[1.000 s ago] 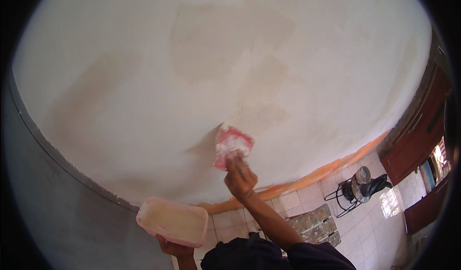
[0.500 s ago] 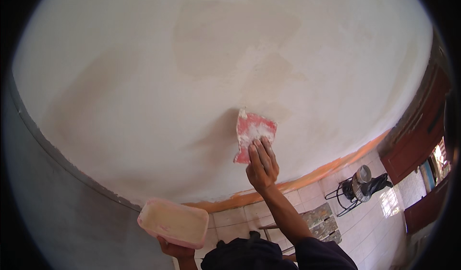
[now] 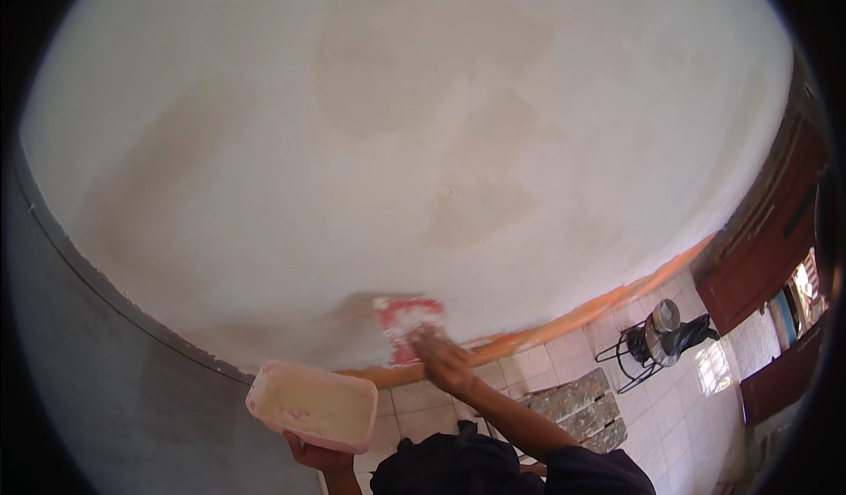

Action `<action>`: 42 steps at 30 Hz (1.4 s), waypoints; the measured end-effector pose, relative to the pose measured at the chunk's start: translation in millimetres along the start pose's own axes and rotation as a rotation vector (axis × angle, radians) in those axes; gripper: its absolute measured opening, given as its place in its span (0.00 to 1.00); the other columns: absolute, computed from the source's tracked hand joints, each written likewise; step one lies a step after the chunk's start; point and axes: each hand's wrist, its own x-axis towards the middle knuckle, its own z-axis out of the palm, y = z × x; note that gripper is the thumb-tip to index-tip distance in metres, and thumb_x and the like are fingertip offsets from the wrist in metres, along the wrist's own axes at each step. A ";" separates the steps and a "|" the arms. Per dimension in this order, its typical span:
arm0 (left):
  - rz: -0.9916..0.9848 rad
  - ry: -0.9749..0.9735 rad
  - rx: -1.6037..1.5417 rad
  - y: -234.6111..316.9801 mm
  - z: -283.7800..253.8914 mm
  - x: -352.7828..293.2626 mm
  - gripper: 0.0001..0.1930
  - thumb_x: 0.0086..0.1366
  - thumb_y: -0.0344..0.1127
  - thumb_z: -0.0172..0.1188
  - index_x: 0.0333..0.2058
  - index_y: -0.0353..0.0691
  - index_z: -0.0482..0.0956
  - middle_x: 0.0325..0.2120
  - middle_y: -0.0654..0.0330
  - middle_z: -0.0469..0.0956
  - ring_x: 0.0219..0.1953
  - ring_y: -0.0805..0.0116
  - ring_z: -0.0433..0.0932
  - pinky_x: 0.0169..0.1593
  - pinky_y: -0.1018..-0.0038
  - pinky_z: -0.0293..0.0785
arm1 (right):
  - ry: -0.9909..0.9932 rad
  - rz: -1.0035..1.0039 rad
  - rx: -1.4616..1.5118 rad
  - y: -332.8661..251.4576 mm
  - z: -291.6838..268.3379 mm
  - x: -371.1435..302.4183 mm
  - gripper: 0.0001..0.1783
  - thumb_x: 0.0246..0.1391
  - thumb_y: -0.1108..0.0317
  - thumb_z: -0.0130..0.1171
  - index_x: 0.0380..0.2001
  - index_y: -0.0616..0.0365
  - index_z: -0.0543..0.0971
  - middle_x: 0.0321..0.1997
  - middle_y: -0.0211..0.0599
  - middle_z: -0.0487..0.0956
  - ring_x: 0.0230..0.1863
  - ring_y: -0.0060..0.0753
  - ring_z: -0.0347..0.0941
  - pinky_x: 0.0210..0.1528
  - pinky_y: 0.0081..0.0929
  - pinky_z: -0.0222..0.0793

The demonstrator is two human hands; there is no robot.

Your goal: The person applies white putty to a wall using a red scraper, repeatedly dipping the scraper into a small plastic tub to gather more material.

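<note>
My right hand grips a red flat putty spreader smeared with white filler. It is low down in front of the white wall, a little above the orange strip, and motion blurs the fingers somewhat. At the lower left, my left hand supports a pink rectangular tub from below; pale, creamy filler lies inside it. Part of that hand is hidden under the tub. Damp-looking beige patches of filler show on the wall above the spreader.
An orange strip runs along the wall's foot above the tiled floor. Below my right forearm stands a worn wooden bench. Farther right are a black metal stand with a metal pot, and a reddish-brown door. A grey wall adjoins on the left.
My right hand has swept the spreader down and left, from mid-wall toward the orange strip. A fresh beige patch shows where it was. The tub has shifted slightly left.
</note>
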 end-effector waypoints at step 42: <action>-0.044 0.054 -0.108 -6.3 3.6 4.1 0.36 0.68 0.59 0.48 0.68 0.48 0.54 0.67 0.57 0.57 0.67 0.50 0.57 0.67 0.45 0.56 | -0.208 -0.036 0.022 68.7 -24.4 -62.4 0.18 0.40 0.86 0.59 0.39 0.65 0.82 0.46 0.45 0.80 0.52 0.47 0.79 0.48 0.37 0.80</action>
